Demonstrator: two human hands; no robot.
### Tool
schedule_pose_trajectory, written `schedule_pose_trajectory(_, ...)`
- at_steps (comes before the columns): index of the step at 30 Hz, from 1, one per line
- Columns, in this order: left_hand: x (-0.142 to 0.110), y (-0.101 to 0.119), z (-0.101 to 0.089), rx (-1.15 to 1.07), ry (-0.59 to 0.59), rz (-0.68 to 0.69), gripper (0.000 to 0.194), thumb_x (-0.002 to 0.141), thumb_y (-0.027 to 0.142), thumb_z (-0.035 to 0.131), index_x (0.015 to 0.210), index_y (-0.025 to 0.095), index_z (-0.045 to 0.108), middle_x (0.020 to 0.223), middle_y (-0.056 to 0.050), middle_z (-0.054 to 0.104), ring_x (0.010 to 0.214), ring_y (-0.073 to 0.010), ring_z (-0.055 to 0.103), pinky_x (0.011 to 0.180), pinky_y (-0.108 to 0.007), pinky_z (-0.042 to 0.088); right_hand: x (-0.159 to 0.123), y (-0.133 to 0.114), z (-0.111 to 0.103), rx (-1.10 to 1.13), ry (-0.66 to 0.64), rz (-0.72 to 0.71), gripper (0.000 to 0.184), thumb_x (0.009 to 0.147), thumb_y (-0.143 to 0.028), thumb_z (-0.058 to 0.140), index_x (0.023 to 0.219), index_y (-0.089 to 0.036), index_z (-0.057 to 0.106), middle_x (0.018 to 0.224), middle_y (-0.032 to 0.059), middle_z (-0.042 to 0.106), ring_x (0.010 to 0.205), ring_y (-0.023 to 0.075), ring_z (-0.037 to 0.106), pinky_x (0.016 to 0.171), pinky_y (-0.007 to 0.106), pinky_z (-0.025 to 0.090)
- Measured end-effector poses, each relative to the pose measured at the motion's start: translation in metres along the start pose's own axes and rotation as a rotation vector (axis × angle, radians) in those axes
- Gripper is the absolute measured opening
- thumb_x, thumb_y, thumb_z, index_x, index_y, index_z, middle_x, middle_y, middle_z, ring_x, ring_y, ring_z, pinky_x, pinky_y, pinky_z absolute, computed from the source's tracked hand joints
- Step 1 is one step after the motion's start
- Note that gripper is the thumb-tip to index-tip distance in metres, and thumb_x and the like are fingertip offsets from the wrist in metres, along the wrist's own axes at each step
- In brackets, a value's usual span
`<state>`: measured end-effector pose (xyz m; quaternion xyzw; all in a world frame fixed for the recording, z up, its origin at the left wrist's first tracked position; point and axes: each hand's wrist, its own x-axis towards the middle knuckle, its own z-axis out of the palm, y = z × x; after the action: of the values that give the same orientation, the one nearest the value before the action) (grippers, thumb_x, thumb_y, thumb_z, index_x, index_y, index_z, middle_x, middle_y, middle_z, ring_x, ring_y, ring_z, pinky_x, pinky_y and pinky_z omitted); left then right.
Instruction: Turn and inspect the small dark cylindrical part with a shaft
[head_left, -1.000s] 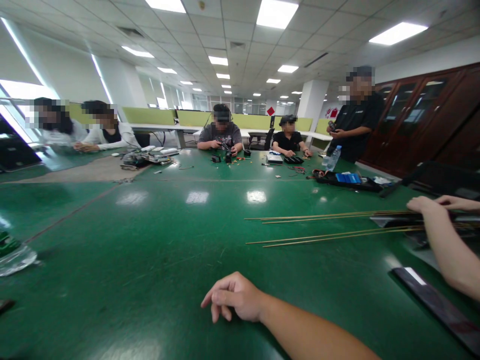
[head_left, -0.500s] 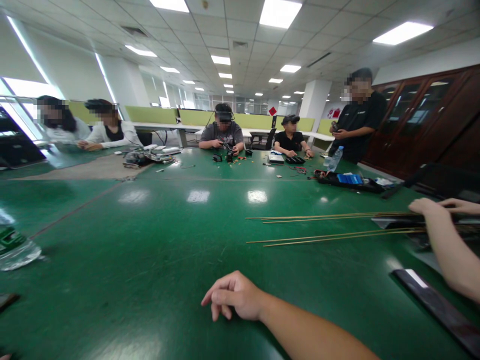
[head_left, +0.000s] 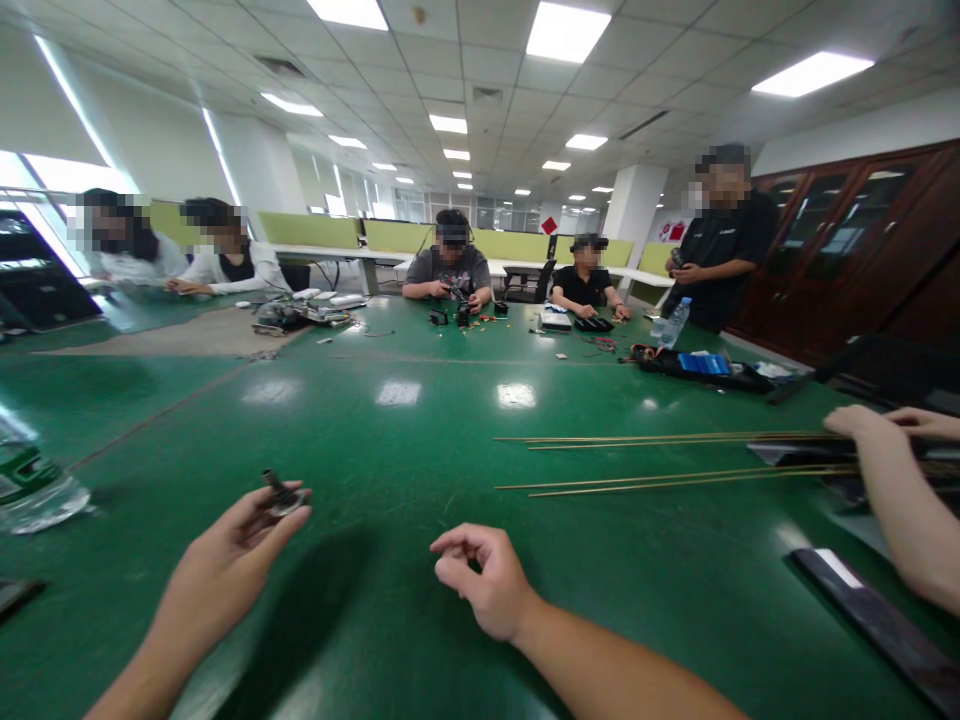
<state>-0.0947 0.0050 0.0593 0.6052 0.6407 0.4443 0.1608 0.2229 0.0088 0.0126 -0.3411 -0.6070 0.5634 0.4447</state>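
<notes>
Raised above the green table (head_left: 390, 440), my left hand (head_left: 232, 555) pinches a small dark metal part with a stem (head_left: 281, 493) between thumb and fingers. The part has a rounded, shiny base, and its stem points up and to the left. My right hand (head_left: 484, 580) is to the right, low over the tabletop, fingers loosely curled and thumb apart from the index finger, with nothing visible in it. Beyond it, several thin brass-coloured rods (head_left: 600, 486) lie across the table, their far ends near another person's hands.
At the right edge, a person's hand (head_left: 855, 420) rests by the rods, near a long dark case (head_left: 862, 610) with a white label. A water bottle (head_left: 37, 485) is at the left. Several people work across the table, among tools and a black tray (head_left: 705, 370).
My left hand has come into view from the lower left with the small metal part in its fingers. My right hand has shifted slightly right and its fingers have curled more.
</notes>
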Motion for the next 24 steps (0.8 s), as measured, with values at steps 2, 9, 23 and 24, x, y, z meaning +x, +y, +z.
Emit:
schedule_pose_trajectory(2, 0.007, 0.013, 0.037, -0.161, -0.143, -0.004, 0.051, 0.09, 0.053, 0.06, 0.13, 0.022, 0.056, 0.121, -0.006, 0.069, 0.109, -0.0232, 0.068, 0.103, -0.041, 0.051, 0.002, 0.0, -0.001, -0.068, 0.118, -0.036, 0.024, 0.085, -0.027, 0.068, 0.105, -0.013, 0.07, 0.073, -0.0006, 0.058, 0.062, 0.0101, 0.048, 0.061, 0.023, 0.04)
schedule_pose_trajectory(9, -0.001, 0.05, 0.111, -0.314, -0.359, 0.146, 0.051, 0.088, 0.04, 0.068, 0.133, 0.025, 0.052, 0.129, -0.008, 0.063, 0.116, -0.0237, 0.064, 0.107, -0.042, 0.049, 0.009, 0.008, -0.004, -0.154, 0.21, -0.006, 0.045, 0.082, -0.017, 0.065, 0.126, -0.019, 0.055, 0.084, -0.001, 0.061, 0.059, 0.009, 0.047, 0.056, 0.021, 0.039)
schedule_pose_trajectory(23, -0.007, 0.016, 0.113, -0.064, -0.416, 0.469, 0.034, 0.093, 0.031, 0.062, 0.127, 0.028, 0.06, 0.12, -0.007, 0.062, 0.112, -0.0216, 0.062, 0.096, -0.034, 0.052, 0.014, 0.013, -0.003, -0.305, 0.177, 0.027, 0.042, 0.076, -0.013, 0.067, 0.116, -0.021, 0.06, 0.09, -0.0004, 0.061, 0.06, 0.0093, 0.048, 0.057, 0.022, 0.04)
schedule_pose_trajectory(24, -0.008, 0.015, 0.113, -0.06, -0.412, 0.461, 0.036, 0.092, 0.032, 0.064, 0.127, 0.028, 0.059, 0.12, -0.007, 0.063, 0.111, -0.0215, 0.062, 0.096, -0.034, 0.051, 0.015, 0.013, -0.004, -0.316, 0.182, 0.033, 0.04, 0.076, -0.014, 0.068, 0.114, -0.021, 0.061, 0.084, -0.0012, 0.06, 0.06, 0.0097, 0.048, 0.057, 0.023, 0.039)
